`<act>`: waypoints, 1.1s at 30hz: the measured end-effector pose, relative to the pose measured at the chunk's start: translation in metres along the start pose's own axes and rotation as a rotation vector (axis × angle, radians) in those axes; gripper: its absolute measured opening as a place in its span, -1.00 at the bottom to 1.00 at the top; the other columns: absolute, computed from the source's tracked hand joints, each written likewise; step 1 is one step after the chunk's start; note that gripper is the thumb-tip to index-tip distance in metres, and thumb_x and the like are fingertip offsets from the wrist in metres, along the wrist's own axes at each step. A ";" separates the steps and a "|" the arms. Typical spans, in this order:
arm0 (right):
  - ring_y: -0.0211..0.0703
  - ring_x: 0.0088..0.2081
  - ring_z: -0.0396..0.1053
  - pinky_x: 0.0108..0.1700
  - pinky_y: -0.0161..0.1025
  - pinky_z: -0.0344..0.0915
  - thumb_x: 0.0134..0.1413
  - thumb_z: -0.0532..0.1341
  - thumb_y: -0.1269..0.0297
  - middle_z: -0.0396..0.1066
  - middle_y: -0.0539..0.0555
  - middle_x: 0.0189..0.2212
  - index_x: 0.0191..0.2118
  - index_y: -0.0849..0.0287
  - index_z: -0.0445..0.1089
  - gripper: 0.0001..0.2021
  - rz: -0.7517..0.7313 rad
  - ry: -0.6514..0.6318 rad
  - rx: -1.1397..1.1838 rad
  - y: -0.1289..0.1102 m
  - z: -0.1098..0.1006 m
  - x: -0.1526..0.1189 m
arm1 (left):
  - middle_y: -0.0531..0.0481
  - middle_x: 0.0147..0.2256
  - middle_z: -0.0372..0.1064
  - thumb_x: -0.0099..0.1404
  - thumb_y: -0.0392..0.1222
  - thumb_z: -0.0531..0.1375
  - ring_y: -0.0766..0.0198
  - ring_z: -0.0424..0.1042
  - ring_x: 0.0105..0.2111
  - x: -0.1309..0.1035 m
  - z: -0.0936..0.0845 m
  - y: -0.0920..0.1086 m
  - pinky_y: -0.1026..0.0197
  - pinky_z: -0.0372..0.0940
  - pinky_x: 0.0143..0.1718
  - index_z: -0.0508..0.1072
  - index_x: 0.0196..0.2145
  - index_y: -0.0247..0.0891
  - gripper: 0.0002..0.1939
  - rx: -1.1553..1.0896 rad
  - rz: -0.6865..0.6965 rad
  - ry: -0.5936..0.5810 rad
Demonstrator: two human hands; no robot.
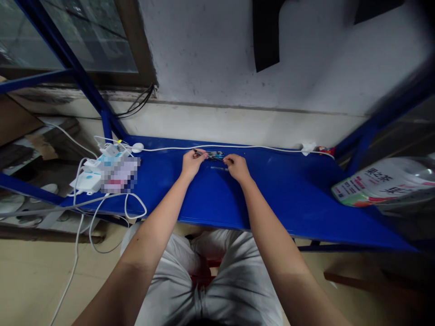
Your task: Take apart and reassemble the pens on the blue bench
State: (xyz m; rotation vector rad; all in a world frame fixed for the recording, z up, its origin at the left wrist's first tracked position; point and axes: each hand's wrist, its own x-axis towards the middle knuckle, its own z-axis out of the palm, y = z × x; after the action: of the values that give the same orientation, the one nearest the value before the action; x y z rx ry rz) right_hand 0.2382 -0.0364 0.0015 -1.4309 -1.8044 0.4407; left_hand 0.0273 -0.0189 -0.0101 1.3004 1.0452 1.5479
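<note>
On the blue tabletop [272, 181], a small cluster of pens [215, 155] lies between my two hands, near the back. My left hand [193, 163] is closed on a dark, slim pen at the left end of the cluster. At the other end, my right hand [237, 166] has thumb and fingers pinched together on something thin, too small to name. A clear, slender pen-like stick [219, 168] rests just in front of the cluster, close to my right fingertips.
White power strips and plugs [98, 167] with looping cables sit at the left end. A white cord [204, 147] runs along the back edge by the wall. At the right stands a large labelled bottle [384, 181]. Blue frame posts [360, 145] flank the table.
</note>
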 end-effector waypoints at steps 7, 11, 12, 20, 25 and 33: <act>-0.08 -0.24 0.48 -0.08 -0.21 0.32 0.08 0.18 0.59 0.59 0.13 -0.29 -0.31 0.19 0.63 -0.72 0.070 -0.023 -0.123 0.015 -0.013 0.001 | 0.01 -0.39 0.55 0.22 -0.21 0.35 0.24 0.46 -0.39 -0.004 -0.003 -0.001 0.20 0.33 -0.27 0.60 -0.35 -0.23 -0.94 0.357 0.099 -0.020; -0.09 -0.25 0.46 -0.06 -0.20 0.32 0.10 0.21 0.58 0.57 0.14 -0.28 -0.33 0.18 0.66 -0.74 0.036 -0.079 -0.168 0.009 -0.007 0.001 | 0.00 -0.36 0.58 0.22 -0.23 0.34 0.20 0.49 -0.34 -0.008 0.001 0.002 0.18 0.34 -0.22 0.61 -0.36 -0.21 -0.97 0.482 0.103 -0.113; -0.09 -0.26 0.45 -0.05 -0.20 0.32 0.10 0.22 0.57 0.57 0.14 -0.29 -0.34 0.18 0.66 -0.74 0.026 -0.090 -0.176 0.007 -0.004 0.001 | -0.01 -0.35 0.59 0.22 -0.24 0.34 0.18 0.50 -0.33 -0.008 0.001 0.002 0.17 0.35 -0.20 0.62 -0.36 -0.21 -0.97 0.490 0.094 -0.132; -0.09 -0.26 0.45 -0.07 -0.19 0.32 0.18 0.25 0.40 0.57 0.13 -0.29 -0.27 0.17 0.65 -0.82 0.059 -0.041 -0.052 0.000 0.006 0.002 | -0.06 -0.26 0.54 0.25 -0.27 0.35 0.16 0.50 -0.27 -0.002 -0.008 0.006 0.13 0.36 -0.13 0.60 -0.13 -0.24 -0.79 0.604 0.102 -0.050; -0.05 -0.23 0.49 -0.08 -0.18 0.33 0.18 0.18 0.36 0.60 0.13 -0.31 -0.30 0.18 0.62 -0.78 0.176 0.075 0.035 0.008 0.003 0.005 | 0.05 -0.42 0.47 0.26 -0.11 0.37 0.20 0.46 -0.39 0.001 -0.027 0.011 0.18 0.29 -0.27 0.49 -0.06 -0.18 -0.69 0.665 0.071 -0.114; -0.05 -0.28 0.50 -0.13 -0.19 0.34 0.12 0.16 0.34 0.61 0.12 -0.36 -0.33 0.19 0.61 -0.76 0.234 0.121 0.091 0.007 0.004 0.004 | -0.05 -0.29 0.59 0.29 -0.12 0.29 0.09 0.53 -0.24 -0.001 -0.039 0.022 0.11 0.33 -0.20 0.61 -0.29 -0.12 -0.90 0.882 0.054 -0.235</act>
State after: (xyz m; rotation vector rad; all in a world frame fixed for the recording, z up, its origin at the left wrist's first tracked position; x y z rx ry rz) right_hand 0.2398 -0.0300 -0.0043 -1.5765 -1.5092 0.5363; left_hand -0.0132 -0.0290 0.0058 2.0413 1.6206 0.9254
